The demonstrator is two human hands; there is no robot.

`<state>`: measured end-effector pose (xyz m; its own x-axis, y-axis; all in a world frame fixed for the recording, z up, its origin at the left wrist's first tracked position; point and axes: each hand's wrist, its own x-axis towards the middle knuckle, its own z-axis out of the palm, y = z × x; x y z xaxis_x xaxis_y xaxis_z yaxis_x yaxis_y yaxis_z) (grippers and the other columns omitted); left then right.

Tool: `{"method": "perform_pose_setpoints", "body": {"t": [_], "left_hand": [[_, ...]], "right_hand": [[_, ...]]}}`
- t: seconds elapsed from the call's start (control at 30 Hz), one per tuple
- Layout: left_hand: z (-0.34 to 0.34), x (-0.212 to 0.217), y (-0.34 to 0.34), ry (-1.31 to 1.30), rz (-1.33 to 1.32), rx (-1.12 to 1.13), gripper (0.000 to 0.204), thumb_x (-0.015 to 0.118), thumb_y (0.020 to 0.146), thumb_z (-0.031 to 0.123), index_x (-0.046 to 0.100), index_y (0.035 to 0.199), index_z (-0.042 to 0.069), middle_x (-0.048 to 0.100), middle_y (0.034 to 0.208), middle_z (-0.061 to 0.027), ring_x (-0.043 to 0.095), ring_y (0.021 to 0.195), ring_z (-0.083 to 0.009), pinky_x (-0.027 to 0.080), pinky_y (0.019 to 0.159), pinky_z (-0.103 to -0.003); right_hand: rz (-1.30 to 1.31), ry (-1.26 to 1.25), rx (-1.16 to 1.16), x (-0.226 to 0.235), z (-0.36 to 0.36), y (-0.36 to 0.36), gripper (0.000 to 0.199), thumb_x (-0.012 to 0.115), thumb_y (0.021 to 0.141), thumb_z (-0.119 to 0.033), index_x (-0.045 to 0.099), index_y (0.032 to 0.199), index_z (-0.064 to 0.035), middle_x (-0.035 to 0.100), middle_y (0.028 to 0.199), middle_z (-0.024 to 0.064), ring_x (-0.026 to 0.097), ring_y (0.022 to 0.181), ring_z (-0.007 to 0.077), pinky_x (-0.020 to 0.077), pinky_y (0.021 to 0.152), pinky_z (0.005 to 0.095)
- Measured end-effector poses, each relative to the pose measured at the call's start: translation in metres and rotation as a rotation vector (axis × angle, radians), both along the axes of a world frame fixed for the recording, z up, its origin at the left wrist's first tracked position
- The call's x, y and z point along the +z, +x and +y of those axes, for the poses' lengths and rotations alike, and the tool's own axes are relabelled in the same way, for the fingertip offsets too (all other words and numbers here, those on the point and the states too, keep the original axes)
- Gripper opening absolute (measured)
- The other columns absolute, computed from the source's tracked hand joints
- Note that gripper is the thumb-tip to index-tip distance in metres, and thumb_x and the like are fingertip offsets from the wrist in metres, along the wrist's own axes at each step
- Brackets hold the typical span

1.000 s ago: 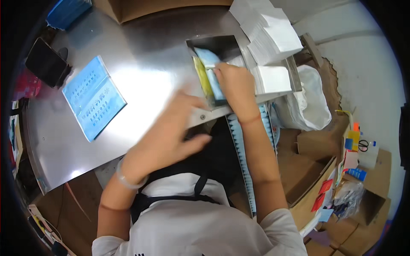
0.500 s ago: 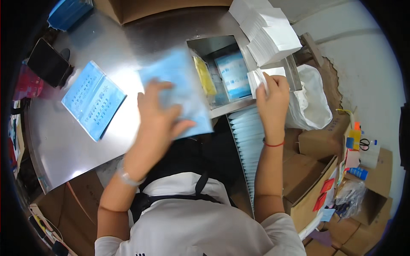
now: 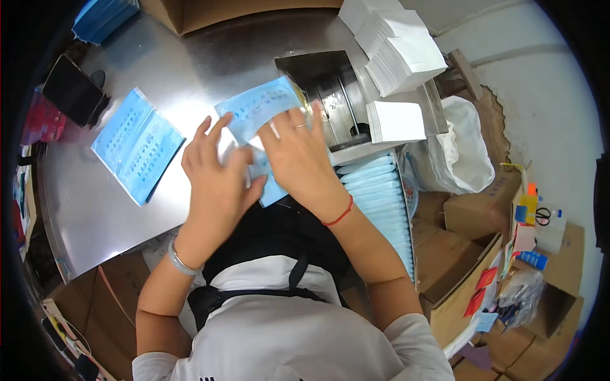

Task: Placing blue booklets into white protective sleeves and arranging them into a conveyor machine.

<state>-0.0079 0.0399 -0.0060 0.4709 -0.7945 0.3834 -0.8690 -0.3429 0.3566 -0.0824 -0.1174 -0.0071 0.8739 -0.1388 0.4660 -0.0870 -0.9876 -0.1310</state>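
Observation:
Both hands meet over a light blue flat packet (image 3: pixel 257 109) at the near edge of the steel table (image 3: pixel 184 70). My left hand (image 3: pixel 216 168) presses on the packet's lower left part, fingers spread. My right hand (image 3: pixel 297 152) lies across its right side, thumb and fingers gripping it. The packet's upper end sticks out above my fingers, beside an open grey metal box (image 3: pixel 330 89). The packet's lower part is hidden under my hands.
A stack of the same blue packets (image 3: pixel 136 145) lies to the left. White folded sheets (image 3: pixel 397 47) and a smaller white pile (image 3: pixel 395 120) sit by the box. A row of blue packs (image 3: pixel 381 197) runs down the right; a black phone (image 3: pixel 73 95), cardboard boxes (image 3: pixel 470 209) around.
My right hand came back from the white pile to the blue packet. The packet has moved toward the table's near edge, and both hands now hold it.

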Motion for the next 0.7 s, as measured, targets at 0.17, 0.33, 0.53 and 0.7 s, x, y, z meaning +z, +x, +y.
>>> {"method": "perform_pose_setpoints", "body": {"t": [0.17, 0.33, 0.53, 0.7], "left_hand": [[-0.011, 0.008, 0.003, 0.199, 0.061, 0.07, 0.037, 0.083, 0.069, 0.021, 0.063, 0.099, 0.015, 0.033, 0.15, -0.0239, 0.025, 0.141, -0.0491, 0.022, 0.108, -0.068], [-0.055, 0.015, 0.011, 0.238, -0.183, -0.166, 0.054, 0.075, 0.076, 0.047, 0.061, 0.107, 0.005, 0.03, 0.154, -0.0243, 0.025, 0.142, -0.0462, 0.019, 0.11, -0.066], [-0.033, 0.037, 0.007, 0.405, -0.019, -0.014, 0.052, 0.073, 0.078, 0.047, 0.061, 0.109, 0.007, 0.04, 0.145, -0.026, 0.053, 0.115, -0.0381, 0.045, 0.092, -0.049], [-0.011, 0.011, 0.007, 0.158, 0.15, -0.186, 0.049, 0.075, 0.072, 0.023, 0.063, 0.118, 0.011, 0.053, 0.131, -0.019, 0.062, 0.094, -0.028, 0.055, 0.069, -0.033]], "right_hand": [[-0.253, 0.443, -0.19, 0.008, -0.046, -0.052, 0.023, 0.061, 0.078, -0.001, 0.067, 0.1, 0.002, 0.063, 0.104, 0.0141, 0.056, 0.105, 0.0296, 0.0439, 0.095, 0.0492], [-0.143, -0.111, -0.562, -0.004, -0.065, -0.051, 0.024, 0.064, 0.085, -0.004, 0.067, 0.107, 0.0041, 0.06, 0.101, 0.014, 0.054, 0.09, 0.0309, 0.0472, 0.078, 0.0405], [-0.087, 0.036, -0.41, 0.002, -0.086, -0.075, 0.022, 0.064, 0.081, 0.001, 0.07, 0.102, 0.0035, 0.058, 0.101, 0.0149, 0.055, 0.091, 0.0313, 0.0486, 0.078, 0.0409], [-0.213, 0.097, -0.269, 0.024, -0.067, -0.076, 0.029, 0.059, 0.083, -0.003, 0.069, 0.111, -0.004, 0.063, 0.113, 0.0138, 0.059, 0.101, 0.0335, 0.0479, 0.088, 0.042]]}}
